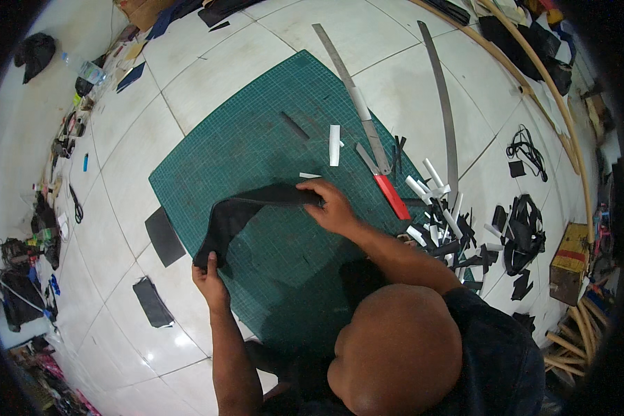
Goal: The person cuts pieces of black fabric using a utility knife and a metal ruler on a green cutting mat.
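A wide black strip of material (237, 210), which looks like fabric or leather, is bent in an arch above the green cutting mat (270, 149). My left hand (211, 279) pinches its near left end with the thumb on top, by the mat's left edge. Its far right end sits between the fingers of my right hand (331, 208), over the middle of the mat. Beyond my right hand lie a red-handled cutter knife (391, 197) and a long steel ruler (357, 100). A white strip (335, 145) and a narrow dark strip (295, 125) rest on the mat.
White and black offcuts (444, 222) are heaped at the mat's right edge. Another long metal ruler (442, 104) lies on the tiles. Dark pieces (165, 237) lie to the left, with scissors (76, 206) farther off. A yellow-and-red box (568, 263) stands at far right.
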`<state>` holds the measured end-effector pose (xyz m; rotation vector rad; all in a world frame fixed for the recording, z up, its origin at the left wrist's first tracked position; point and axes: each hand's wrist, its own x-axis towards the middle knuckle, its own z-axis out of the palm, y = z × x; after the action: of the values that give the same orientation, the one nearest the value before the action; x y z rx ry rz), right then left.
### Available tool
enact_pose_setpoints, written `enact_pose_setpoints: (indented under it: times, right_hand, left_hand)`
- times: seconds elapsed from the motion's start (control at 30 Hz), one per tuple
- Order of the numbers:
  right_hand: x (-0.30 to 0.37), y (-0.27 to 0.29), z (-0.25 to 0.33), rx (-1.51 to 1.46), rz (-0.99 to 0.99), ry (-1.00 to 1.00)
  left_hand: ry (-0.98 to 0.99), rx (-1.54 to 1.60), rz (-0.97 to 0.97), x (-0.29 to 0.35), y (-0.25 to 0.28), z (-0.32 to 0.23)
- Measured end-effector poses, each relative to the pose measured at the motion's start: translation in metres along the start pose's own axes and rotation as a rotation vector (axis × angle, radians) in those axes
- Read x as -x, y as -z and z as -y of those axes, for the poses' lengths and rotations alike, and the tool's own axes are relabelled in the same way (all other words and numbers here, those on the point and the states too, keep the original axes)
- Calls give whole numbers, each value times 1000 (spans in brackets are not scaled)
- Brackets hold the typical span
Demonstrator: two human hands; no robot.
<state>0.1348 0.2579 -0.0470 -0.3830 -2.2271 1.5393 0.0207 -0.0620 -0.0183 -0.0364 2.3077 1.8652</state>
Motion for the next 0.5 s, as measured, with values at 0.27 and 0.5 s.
enact_pose_setpoints:
  times: [0.27,0.5]
  right_hand:
    - [-16,7,2,-17,-4,-94]
    - [-20,14,-16,-93,39,-123]
  left_hand:
    - [-441,-524,-115,-7,-15,-54]
    - [-645,-1068,502,-2,-155,-104]
